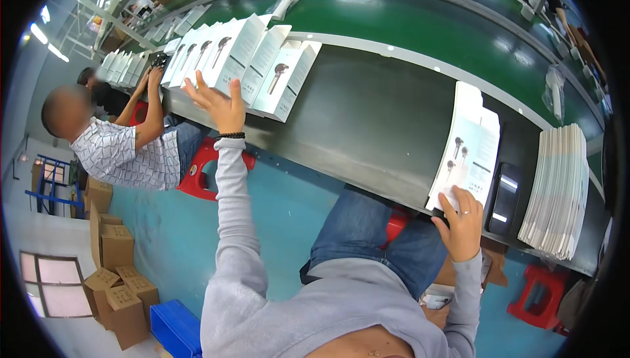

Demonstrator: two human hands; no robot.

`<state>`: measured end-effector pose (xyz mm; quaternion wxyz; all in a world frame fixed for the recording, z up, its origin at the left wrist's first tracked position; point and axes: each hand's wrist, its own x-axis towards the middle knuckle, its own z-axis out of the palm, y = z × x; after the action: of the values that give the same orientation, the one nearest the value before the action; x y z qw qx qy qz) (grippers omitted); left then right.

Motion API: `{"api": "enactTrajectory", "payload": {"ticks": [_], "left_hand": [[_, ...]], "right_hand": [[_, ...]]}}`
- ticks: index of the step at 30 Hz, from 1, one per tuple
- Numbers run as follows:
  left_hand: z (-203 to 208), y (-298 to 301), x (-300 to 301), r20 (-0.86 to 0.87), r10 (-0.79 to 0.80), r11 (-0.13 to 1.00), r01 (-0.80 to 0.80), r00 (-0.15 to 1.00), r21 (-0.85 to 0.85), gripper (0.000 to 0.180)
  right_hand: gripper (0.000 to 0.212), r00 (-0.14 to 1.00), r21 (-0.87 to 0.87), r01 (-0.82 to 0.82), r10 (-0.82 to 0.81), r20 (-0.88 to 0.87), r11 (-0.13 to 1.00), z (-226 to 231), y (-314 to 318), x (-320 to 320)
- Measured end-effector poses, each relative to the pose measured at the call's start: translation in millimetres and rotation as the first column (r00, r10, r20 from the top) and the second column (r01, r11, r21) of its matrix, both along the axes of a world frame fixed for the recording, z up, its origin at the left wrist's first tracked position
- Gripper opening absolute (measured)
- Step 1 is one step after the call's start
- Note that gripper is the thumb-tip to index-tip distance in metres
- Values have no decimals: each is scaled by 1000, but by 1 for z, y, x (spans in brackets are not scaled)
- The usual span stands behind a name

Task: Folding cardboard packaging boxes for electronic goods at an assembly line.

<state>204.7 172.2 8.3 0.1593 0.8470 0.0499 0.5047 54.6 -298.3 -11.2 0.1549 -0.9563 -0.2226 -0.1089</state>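
My left hand [222,105] is open, its fingers spread, beside a row of upright white boxes [226,53] on the left of the bench. The nearest one, a white box with a picture of a dark handheld device [281,82], stands at the row's right end. Whether the left fingertips touch a box I cannot tell. My right hand [464,223] rests with fingers apart on the near end of a flat, unfolded white carton [462,151]. That carton lies on the dark bench, its flaps pointing away from me.
A black phone [505,197] and a thick stack of flat cartons [558,190] lie to the right. Beyond the bench [367,115] runs a green conveyor [394,20] with bagged white items. A co-worker [125,138] sits at left. Red stools [538,295] and brown boxes [121,246] stand on the floor.
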Motion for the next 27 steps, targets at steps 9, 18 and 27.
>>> {"api": "enactTrajectory", "payload": {"ticks": [9,18,27], "left_hand": [[1,3,-12,82,-47,997,52,996,-53,90],[3,-208,-101,-55,-871,484,872,488,71,97],[39,-232,-95,-265,-890,358,928,372,101,68]], "right_hand": [[24,982,200,-109,74,177,974,13,-5,3],[13,886,837,-180,-285,366,516,75,17,-10],[15,995,994,95,-32,-97,-58,51,40,-20]]}}
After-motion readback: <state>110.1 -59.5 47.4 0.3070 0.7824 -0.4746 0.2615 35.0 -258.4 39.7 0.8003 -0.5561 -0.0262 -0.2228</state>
